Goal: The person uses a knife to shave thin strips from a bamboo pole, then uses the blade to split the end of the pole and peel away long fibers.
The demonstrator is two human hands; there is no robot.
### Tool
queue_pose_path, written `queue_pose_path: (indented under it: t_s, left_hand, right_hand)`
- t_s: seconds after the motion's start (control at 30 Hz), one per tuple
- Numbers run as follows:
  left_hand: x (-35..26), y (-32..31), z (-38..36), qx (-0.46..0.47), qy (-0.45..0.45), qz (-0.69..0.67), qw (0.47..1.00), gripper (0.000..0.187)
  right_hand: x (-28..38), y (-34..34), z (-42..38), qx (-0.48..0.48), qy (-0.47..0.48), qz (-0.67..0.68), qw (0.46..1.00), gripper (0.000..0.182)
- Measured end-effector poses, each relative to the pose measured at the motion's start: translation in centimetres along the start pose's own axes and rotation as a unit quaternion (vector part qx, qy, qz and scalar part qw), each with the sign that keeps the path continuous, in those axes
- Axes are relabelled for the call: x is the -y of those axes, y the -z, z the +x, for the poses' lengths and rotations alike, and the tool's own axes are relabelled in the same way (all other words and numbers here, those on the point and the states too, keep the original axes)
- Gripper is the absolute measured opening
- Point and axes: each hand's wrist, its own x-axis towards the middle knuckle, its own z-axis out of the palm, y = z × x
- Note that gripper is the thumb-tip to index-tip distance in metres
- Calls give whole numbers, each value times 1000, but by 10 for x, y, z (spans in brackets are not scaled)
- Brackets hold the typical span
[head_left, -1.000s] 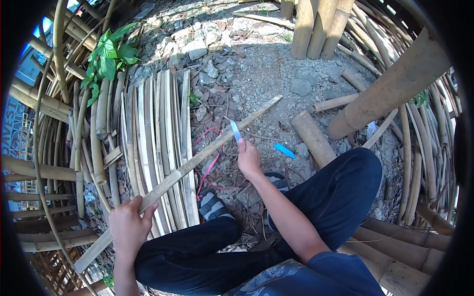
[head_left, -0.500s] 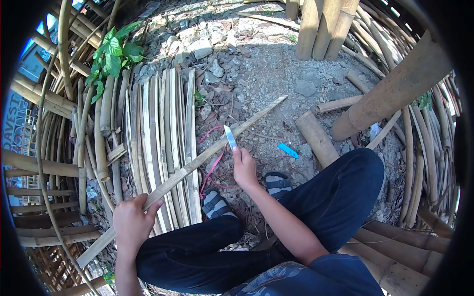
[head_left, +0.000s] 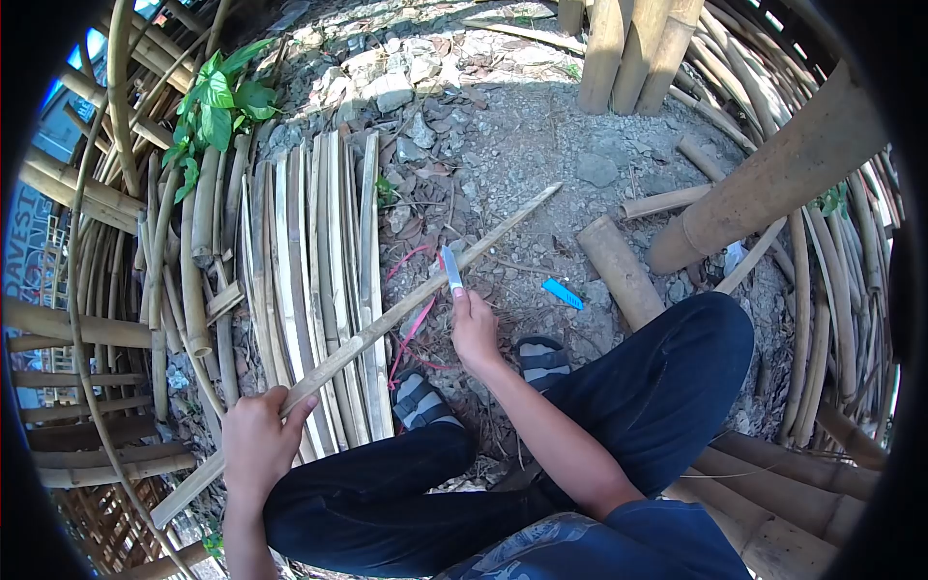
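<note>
My left hand (head_left: 259,443) is wrapped round the lower part of a long split bamboo strip (head_left: 387,322), beside my bent left knee. The strip slants up and away to the right, its far end over the gravel. In my right hand (head_left: 475,332) is a knife (head_left: 451,268), gripped by its handle, which the fingers mostly hide. Its pale blade points up and slightly left, overlapping the strip's near edge around the middle of its length. Under the strip lies a row of split bamboo strips (head_left: 333,261), side by side on the ground.
A blue plastic piece (head_left: 563,294) lies right of the knife. Pink string (head_left: 414,333) trails near my sandalled feet. A cut bamboo length (head_left: 622,274) and a thick bamboo post (head_left: 764,174) are at right. A leafy plant (head_left: 215,104) and bamboo poles stand at left.
My right hand and the knife have shifted very slightly left and down, the blade a little more upright. My left hand keeps its grip on the strip, almost unmoved.
</note>
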Motion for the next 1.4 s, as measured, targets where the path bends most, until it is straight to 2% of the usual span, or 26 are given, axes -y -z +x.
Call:
queue_pose_path:
  t_s: [0.07, 0.13, 0.2, 0.23, 0.3, 0.33, 0.4, 0.53, 0.63, 0.8, 0.9, 0.93, 1.0, 1.07, 1.17, 1.2, 1.23, 1.3, 1.4]
  left_hand:
    - [0, 0, 0, 1, -2, -2, 1000, 45]
    - [2, -1, 1, 2, -1, 0, 1000, 45]
    - [2, -1, 1, 3, 1, -4, 1000, 46]
    - [3, -1, 0, 6, 3, -9, 1000, 46]
    - [3, 0, 0, 14, 16, -15, 1000, 47]
    - [3, 0, 0, 23, 26, -23, 999, 47]
    - [5, 0, 0, 27, 29, -34, 999, 48]
    - [6, -2, -2, 35, 20, -27, 999, 48]
    - [7, -4, 0, 40, 14, -17, 999, 48]
    - [3, -1, 1, 39, 24, -9, 999, 49]
    - [2, -3, 3, 38, 32, -16, 999, 48]
    - [2, -2, 2, 42, 29, -16, 999, 48]
    - [4, -2, 3, 47, 30, -14, 998, 48]
    - [5, -4, 1, 37, 25, -31, 999, 47]
    - [5, -2, 0, 45, 23, -28, 998, 48]
    - [5, -2, -1, 40, 15, -29, 999, 48]
    - [4, -2, -1, 40, 14, -25, 999, 48]
    - [4, -2, -2, 32, 10, -21, 999, 48]
    - [2, 0, -2, 19, 6, -12, 1000, 48]
  right_hand:
    - [11, 2, -10, 56, -30, 3, 998, 43]
    - [13, -9, -25, 69, -31, 21, 997, 41]
    - [31, -13, -46, 127, 38, 8, 991, 40]
    - [42, -9, -55, 130, 38, 9, 991, 40]
    - [60, -6, -69, 236, 67, 6, 969, 39]
    - [60, -8, -68, 240, 67, 7, 968, 39]
    - [52, -8, -57, 164, -29, 101, 981, 39]
    - [-11, 13, 21, 0, -23, -19, 1000, 41]
    - [-32, 15, 45, -19, 21, -74, 997, 38]
    - [-21, 8, 32, -14, -14, -44, 999, 38]
    - [26, 7, 1, 64, 9, -74, 995, 38]
    - [30, 2, -12, 86, 47, -44, 994, 38]
    - [55, -6, -44, 147, 43, -25, 988, 33]
    - [66, -10, -69, 199, 86, -49, 975, 33]
    - [62, -9, -68, 157, 40, -1, 987, 34]
    - [55, -6, -55, 138, -14, 15, 990, 37]
    - [43, -3, -37, 91, -11, 6, 996, 39]
    - [41, 16, -8, 58, -64, -32, 996, 40]
    - [29, 14, 1, 39, -27, -79, 996, 40]
